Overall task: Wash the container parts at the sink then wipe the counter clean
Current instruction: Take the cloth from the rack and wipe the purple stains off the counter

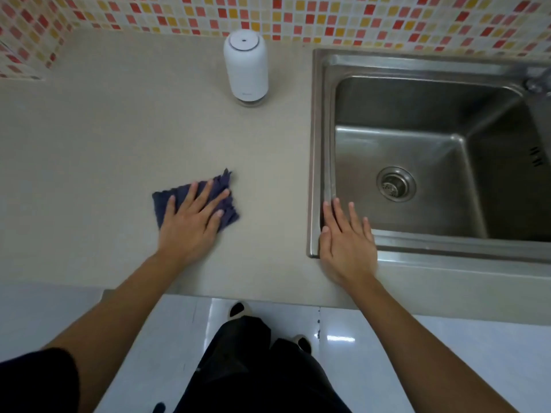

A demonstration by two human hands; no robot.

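Observation:
A dark blue cloth (162,201) lies flat on the beige counter (89,150), left of the sink. My left hand (192,222) presses on the cloth with straight, spread fingers. My right hand (347,244) rests flat on the front left corner of the steel sink (320,114), its fingers straight and reaching over the rim. A white cylindrical container (246,67) stands upright at the back of the counter, near the tiled wall. The sink basin holds nothing but its drain strainer (396,183).
A red, orange and cream mosaic wall (328,16) runs behind the counter. A tap's base (536,81) shows at the sink's far right. The counter's front edge (268,296) lies just below my hands, with white floor tiles and my feet beneath.

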